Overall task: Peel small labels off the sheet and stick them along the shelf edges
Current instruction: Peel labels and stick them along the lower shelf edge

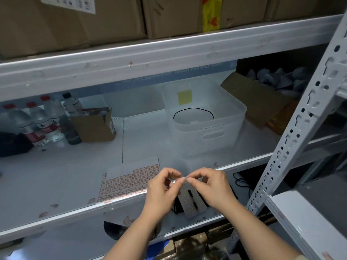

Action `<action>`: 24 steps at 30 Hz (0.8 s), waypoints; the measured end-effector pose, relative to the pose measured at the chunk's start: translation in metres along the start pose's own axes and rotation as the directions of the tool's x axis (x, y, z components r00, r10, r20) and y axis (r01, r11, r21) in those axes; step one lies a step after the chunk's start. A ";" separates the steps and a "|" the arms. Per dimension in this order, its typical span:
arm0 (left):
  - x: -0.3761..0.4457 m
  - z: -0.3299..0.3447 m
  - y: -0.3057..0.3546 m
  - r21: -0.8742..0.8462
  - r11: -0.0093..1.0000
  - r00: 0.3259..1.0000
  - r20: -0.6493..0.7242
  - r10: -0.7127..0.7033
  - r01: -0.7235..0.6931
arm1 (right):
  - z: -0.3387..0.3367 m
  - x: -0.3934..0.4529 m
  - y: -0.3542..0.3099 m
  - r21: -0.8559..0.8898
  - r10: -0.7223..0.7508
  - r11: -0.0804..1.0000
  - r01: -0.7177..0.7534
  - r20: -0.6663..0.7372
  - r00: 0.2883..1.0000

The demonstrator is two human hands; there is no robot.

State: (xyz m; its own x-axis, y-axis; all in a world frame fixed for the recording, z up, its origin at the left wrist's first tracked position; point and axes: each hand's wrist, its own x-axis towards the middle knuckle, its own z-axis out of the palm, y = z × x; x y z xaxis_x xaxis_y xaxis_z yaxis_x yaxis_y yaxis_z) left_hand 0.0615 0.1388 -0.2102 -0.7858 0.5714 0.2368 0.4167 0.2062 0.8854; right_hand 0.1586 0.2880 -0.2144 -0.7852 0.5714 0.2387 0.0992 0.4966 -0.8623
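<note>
Just above the front lip of the middle shelf (75,211), the person's two hands meet fingertip to fingertip. Left hand (161,190) and right hand (212,186) are both curled, thumb and forefinger pinched together on a tiny pale label (183,178) held between them; the other fingers are loosely bent. Below the hands, on the level underneath, lies a grey perforated metal plate (191,201) with dark slots.

Just left of the hands, flat on the shelf near its front edge, sits the label sheet (129,181), rows of small red-outlined labels, with the upper left part of the sheet bare. A few small reddish scraps (54,205) lie on the shelf to the left of it.

Further back stands a clear plastic bin (204,117) with a yellow note on its far wall and a loop of black cable inside. To the left are a small open cardboard box (93,126) and a cluster of water bottles (37,121) with red caps. On the level above, large cardboard cartons (93,21) fill the space, one with a strip of yellow tape.
</note>
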 end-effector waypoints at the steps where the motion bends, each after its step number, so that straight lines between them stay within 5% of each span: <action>1: 0.000 -0.003 0.000 -0.022 1.000 1.000 -0.007 -0.009 0.009 | 0.001 0.000 -0.002 0.015 0.000 1.000 0.000 0.010 1.000; 10: -0.014 -0.035 -0.012 -0.015 0.999 0.999 -0.030 0.042 -0.043 | 0.024 -0.007 -0.024 0.074 -0.047 0.996 0.042 0.067 0.997; 24: -0.048 -0.085 -0.045 -0.393 0.898 0.964 -0.084 -0.251 0.199 | 0.089 -0.025 -0.059 0.111 -0.003 0.994 -0.014 0.150 0.989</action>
State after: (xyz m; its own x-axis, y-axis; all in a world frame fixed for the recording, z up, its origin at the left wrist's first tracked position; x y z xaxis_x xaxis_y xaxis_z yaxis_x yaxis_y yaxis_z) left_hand 0.0414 0.0341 -0.2277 -0.9006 0.4328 0.0402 0.0382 -0.0131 0.9992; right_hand 0.1179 0.1866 -0.2087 -0.8684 0.4651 0.1717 0.0412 0.4128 -0.9099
